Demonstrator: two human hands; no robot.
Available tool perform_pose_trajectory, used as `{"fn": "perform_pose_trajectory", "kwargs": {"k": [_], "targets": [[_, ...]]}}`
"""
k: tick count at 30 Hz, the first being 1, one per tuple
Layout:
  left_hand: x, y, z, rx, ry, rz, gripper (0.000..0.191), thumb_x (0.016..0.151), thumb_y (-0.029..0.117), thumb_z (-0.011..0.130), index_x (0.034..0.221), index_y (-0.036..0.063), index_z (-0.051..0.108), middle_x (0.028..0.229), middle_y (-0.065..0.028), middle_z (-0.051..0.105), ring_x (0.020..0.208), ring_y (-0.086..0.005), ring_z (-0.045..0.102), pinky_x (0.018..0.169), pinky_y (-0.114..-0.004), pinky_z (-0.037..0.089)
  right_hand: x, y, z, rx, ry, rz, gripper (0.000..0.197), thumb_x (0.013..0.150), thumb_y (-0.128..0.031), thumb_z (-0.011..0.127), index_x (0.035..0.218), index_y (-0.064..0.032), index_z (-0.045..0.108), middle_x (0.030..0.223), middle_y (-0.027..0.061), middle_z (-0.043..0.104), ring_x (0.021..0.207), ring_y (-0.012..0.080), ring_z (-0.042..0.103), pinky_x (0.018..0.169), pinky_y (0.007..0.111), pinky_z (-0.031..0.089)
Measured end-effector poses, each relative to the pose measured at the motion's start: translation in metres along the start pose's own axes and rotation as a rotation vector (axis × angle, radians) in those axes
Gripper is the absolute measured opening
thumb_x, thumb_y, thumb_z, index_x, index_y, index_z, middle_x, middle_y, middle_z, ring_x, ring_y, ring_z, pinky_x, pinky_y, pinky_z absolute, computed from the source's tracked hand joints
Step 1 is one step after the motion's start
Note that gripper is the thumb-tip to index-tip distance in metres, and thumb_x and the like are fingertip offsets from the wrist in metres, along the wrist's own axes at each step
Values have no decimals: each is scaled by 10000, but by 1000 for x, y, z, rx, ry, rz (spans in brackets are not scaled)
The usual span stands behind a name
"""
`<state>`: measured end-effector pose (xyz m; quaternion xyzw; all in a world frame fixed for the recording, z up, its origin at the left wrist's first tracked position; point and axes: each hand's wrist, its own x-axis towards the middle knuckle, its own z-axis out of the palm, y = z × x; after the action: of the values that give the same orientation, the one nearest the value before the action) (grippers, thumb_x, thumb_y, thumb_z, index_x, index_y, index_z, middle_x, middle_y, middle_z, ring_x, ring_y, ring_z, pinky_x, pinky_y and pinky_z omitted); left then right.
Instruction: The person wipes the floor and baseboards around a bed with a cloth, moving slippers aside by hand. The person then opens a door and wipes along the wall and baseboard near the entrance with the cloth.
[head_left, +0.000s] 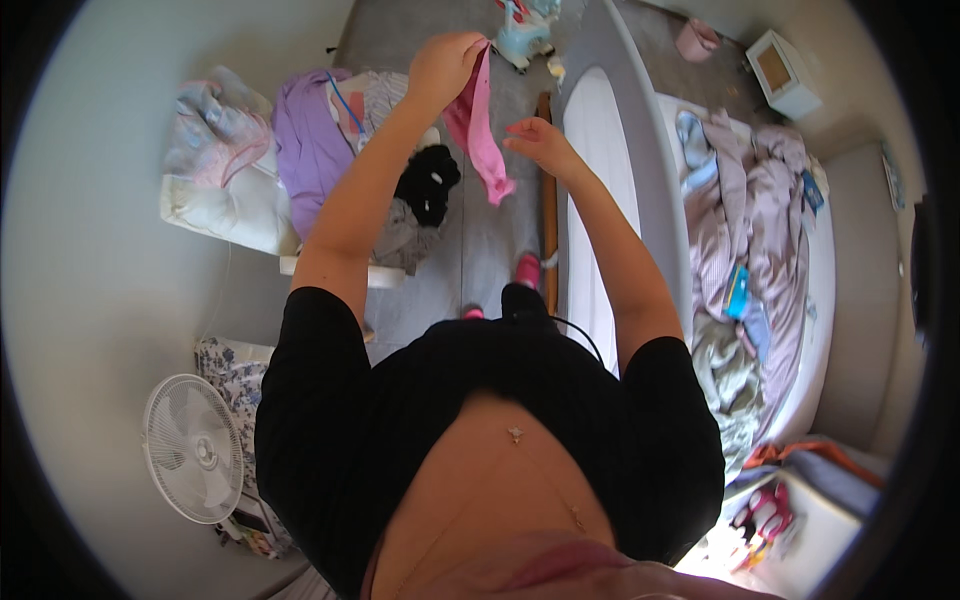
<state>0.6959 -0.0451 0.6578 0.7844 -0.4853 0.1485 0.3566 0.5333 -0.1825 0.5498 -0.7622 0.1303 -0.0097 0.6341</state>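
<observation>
My left hand (448, 71) is raised and pinches the upper end of a pink cloth garment (487, 142). The garment hangs in a long narrow strip, its lower end loose above the floor. Just right of it, my right hand (546, 152) is apart from the cloth, with fingers spread and nothing in them. Below my left forearm lie a black garment (429, 184) and a grey cloth (399, 236). A purple garment (311, 142) is draped farther left, over a white padded seat (225, 210). Part of this pile is hidden by my left arm.
A grey bed guard (664, 195) runs along my right side. Behind it is a bed with rumpled bedding (776, 210). A white fan (193, 448) stands at lower left. A light-blue wheeled toy (523, 37) stands ahead on the grey tiled floor (487, 240).
</observation>
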Motion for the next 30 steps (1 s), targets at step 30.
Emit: {"fn": "perform_pose_trajectory", "kwargs": {"k": [30], "targets": [[372,-370,6,-105,257,-395,274,939,292,501,1051,66,609,832,-32,617,774,-120,546,740,-254,441,542,-67,-205,280,-128,-87,337,945,-305,500,1065,-11,612,929,-1,595,829,73,515,728,234,431]]}}
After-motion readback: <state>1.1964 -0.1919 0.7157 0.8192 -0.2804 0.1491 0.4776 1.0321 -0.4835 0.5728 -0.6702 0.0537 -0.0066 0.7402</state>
